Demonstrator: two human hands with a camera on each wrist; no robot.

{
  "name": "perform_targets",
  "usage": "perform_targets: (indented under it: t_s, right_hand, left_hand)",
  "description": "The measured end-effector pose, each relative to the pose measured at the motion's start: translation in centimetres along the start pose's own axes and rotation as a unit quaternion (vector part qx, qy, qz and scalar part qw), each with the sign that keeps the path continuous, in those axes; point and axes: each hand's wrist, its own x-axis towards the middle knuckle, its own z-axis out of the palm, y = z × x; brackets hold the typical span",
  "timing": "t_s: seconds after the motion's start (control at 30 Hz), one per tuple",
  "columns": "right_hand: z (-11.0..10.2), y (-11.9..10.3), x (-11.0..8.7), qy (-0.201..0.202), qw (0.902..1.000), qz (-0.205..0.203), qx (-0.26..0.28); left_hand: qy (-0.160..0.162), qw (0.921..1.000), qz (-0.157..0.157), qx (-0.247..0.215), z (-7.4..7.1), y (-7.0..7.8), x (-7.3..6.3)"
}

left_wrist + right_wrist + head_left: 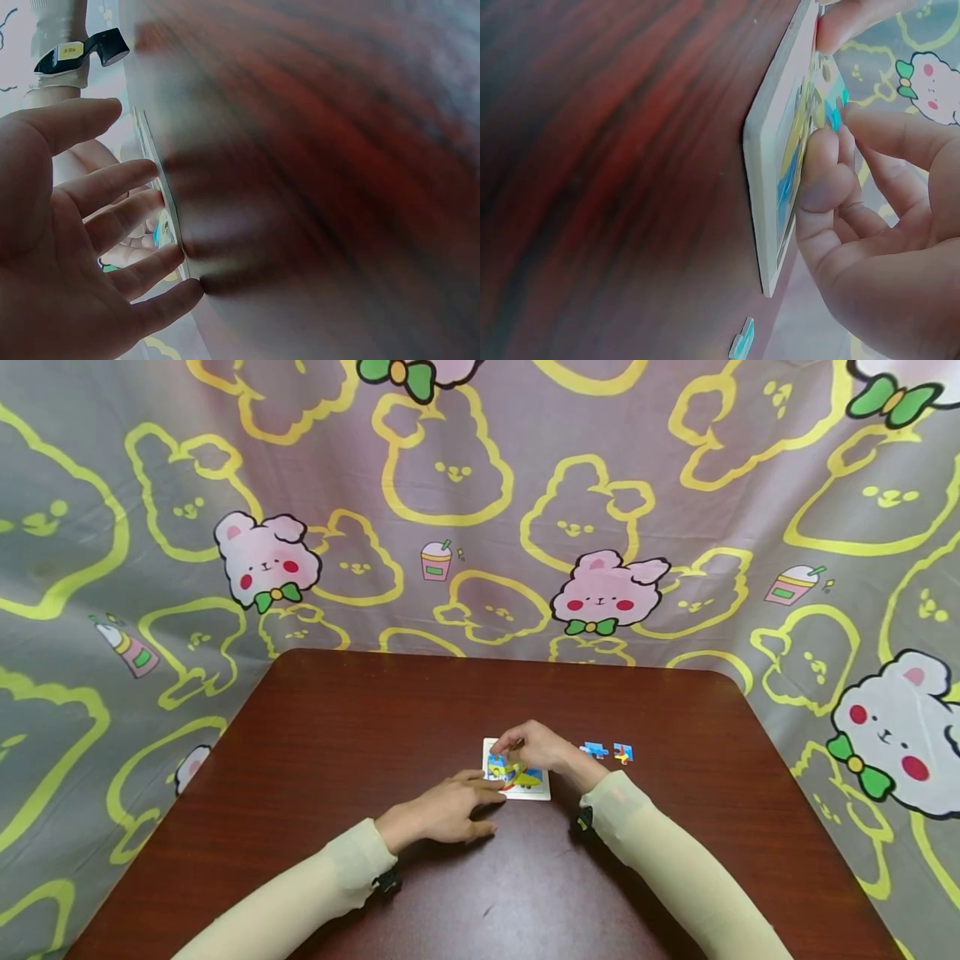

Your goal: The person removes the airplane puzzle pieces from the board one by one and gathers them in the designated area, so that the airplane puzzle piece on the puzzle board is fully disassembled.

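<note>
A small jigsaw puzzle board with a pale rim lies on the table, its picture in blue, yellow and red. My left hand rests at the board's near left corner, fingers spread and fairly straight, fingertips at the rim. Over the far part of the board, my right hand pinches a puzzle piece by its edge. That piece, light blue and yellow, stands tilted up from the board in the right wrist view. The right hand's curled fingers hide part of the picture.
Loose blue puzzle pieces lie right of the board, one by the right wrist and another with red and yellow farther right. The dark wooden table reaches back to a patterned cloth hanging behind and at the sides.
</note>
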Motion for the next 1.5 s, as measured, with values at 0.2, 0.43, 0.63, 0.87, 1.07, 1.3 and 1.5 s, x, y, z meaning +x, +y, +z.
perform_targets:
  t_s: [0.2,0.43,0.63,0.87,1.07,1.3,1.5]
  right_hand:
    - [0.0,0.1,0.1,0.003,0.9999,-0.009,-0.005]
    - [0.0,0.3,0.2,-0.004,0.9998,-0.017,-0.005]
    - [-0.1,0.3,0.3,-0.004,0.9998,-0.020,0.002]
    - [-0.3,0.3,0.0,-0.001,0.9996,-0.021,0.017]
    - [-0.8,0.4,-0.3,0.003,0.9998,-0.010,0.016]
    - [-2.2,0.9,-0.9,-0.012,0.9997,-0.001,0.023]
    - [-3.4,1.4,-1.8,-0.021,0.9989,0.022,0.035]
  left_hand:
    - [0.000,1.0000,-0.001,-0.005,0.0,0.1,0.0]
    - [0.001,1.0000,0.003,0.001,0.1,0.0,0.1]
    - [-0.001,1.0000,-0.001,0.000,0.0,0.0,0.2]
    - [-0.001,1.0000,0.001,0.003,0.0,0.0,0.1]
    - [-0.001,1.0000,0.003,0.001,-0.1,0.1,0.1]
    - [-0.003,1.0000,-0.001,-0.004,-0.2,0.1,0.1]
    - [-0.003,1.0000,-0.001,-0.002,-0.2,0.1,0.1]
